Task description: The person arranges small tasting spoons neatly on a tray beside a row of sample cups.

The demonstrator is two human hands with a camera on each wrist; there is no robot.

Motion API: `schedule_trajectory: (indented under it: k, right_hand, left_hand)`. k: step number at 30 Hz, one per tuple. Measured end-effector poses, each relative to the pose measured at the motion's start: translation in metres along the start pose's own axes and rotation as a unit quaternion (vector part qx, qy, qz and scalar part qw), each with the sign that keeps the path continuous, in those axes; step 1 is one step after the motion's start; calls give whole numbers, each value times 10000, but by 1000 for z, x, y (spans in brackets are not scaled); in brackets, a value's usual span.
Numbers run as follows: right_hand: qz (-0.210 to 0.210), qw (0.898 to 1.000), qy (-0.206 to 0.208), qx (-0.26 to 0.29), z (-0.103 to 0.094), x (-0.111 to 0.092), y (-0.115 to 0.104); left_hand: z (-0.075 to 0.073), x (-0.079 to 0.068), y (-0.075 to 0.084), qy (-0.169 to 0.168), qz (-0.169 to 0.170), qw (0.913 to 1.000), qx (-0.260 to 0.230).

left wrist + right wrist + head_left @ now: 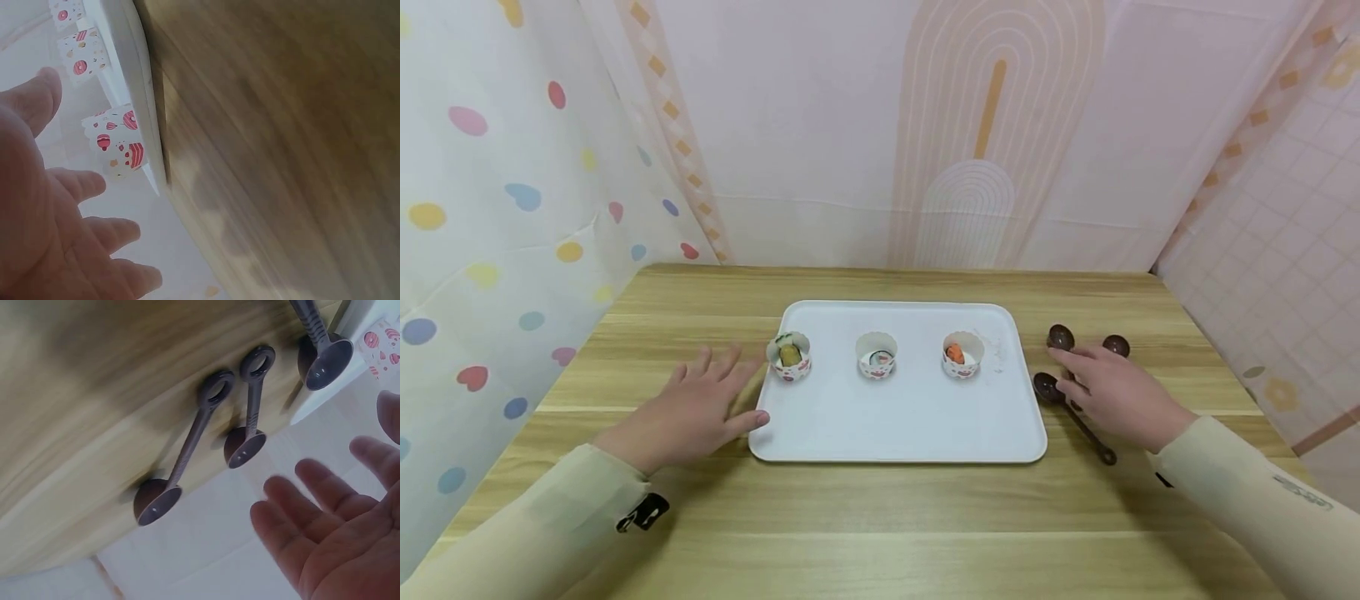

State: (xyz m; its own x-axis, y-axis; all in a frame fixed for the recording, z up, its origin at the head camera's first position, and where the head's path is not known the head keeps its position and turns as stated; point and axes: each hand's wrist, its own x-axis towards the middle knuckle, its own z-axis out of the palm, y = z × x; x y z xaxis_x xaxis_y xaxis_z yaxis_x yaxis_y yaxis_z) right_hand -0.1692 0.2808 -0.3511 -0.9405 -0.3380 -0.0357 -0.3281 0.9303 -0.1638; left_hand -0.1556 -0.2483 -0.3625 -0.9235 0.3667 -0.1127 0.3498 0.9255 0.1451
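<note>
My left hand (696, 408) hovers at the tray's left edge with fingers spread and holds nothing. Closest to it is a patterned paper baking cup (793, 373) with a yellow-green piece (789, 355) inside. A middle cup (876, 373) contains a small whitish piece (881, 358); the right cup (962, 372) has an orange one (955, 354). Over on the right, my right hand (1116, 396) is above dark brown measuring spoons, its fingers relaxed and apart from them in the right wrist view. Three spoons show there: one near the tray (328, 365), a short one (253, 403) and a longer one (190, 447).
The white rectangular tray (895, 429) lies on a wood-grain table (880, 517). Patterned curtains (805, 125) hang behind the table and at both sides. A black tag (647, 510) dangles by the left sleeve.
</note>
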Motion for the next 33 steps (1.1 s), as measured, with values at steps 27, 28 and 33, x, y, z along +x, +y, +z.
schedule_trajectory:
  k: [27,28,33]
  right_hand:
    - [-438,9951,-830,312,6,-21,21]
    - [-436,9949,-848,333,6,-22,21]
    - [-454,9943,-884,388,7,-24,24]
  left_hand:
    - [9,-4,-3,-780,89,9967,-188]
    - [9,-4,-4,-789,89,9967,-193]
    - [10,-4,-5,-849,41,9961,-228]
